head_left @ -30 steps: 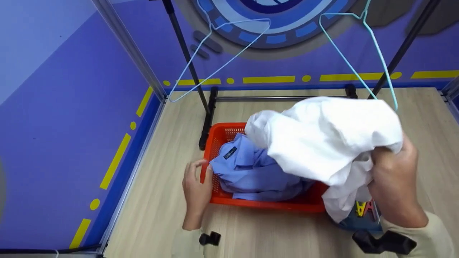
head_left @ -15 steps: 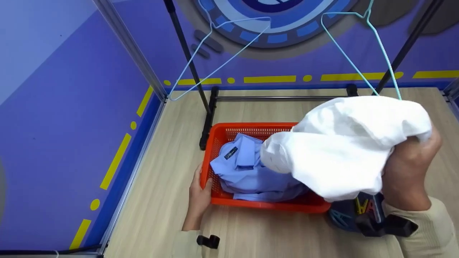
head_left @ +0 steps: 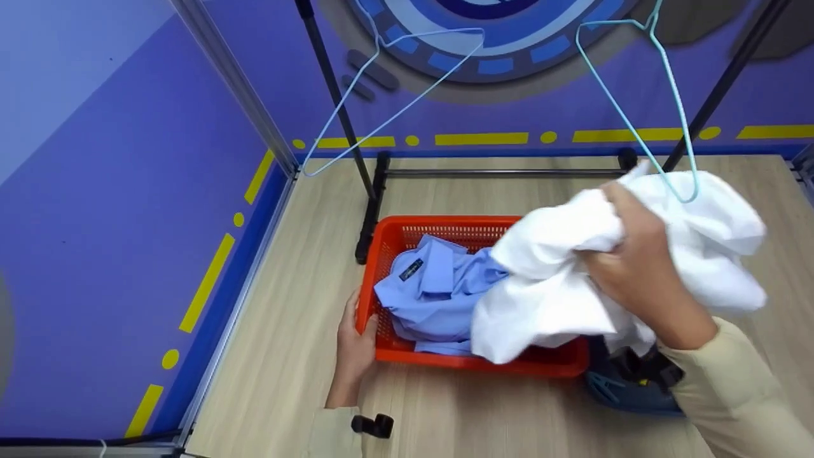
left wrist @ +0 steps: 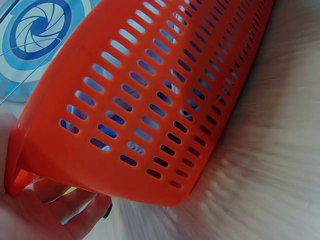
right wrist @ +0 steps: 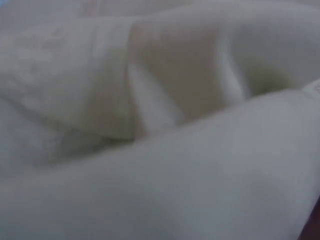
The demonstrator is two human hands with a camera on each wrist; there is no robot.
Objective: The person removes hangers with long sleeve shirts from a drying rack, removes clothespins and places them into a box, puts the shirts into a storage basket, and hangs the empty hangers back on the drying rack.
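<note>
My right hand (head_left: pixel 639 270) grips a bunched white garment (head_left: pixel 540 312) above the right part of the red plastic basket (head_left: pixel 445 361). The cloth bulges out on both sides of the fist, and the right wrist view holds almost nothing but blurred white fabric (right wrist: pixel 165 190). My left hand (head_left: pixel 355 350) holds the basket's left end, thumb over the rim; in the left wrist view its fingers (left wrist: pixel 70 210) curl beneath the lip. A blue collared shirt (head_left: pixel 423 318) with a dark neck label lies crumpled in the basket, its right portion hidden under the white garment.
Two light wire hangers hang in front: a left hanger (head_left: pixel 407 114) and a right hanger (head_left: pixel 674 83), whose lower corner overlaps the white cloth. A black rack foot (head_left: pixel 372 222) stands left behind the basket. At right, a dark blue container (head_left: pixel 613 394) is partly hidden by my forearm.
The right hand has turned over with the white garment, moving right, then back left and up. The left hand has closed onto the basket's left rim.
</note>
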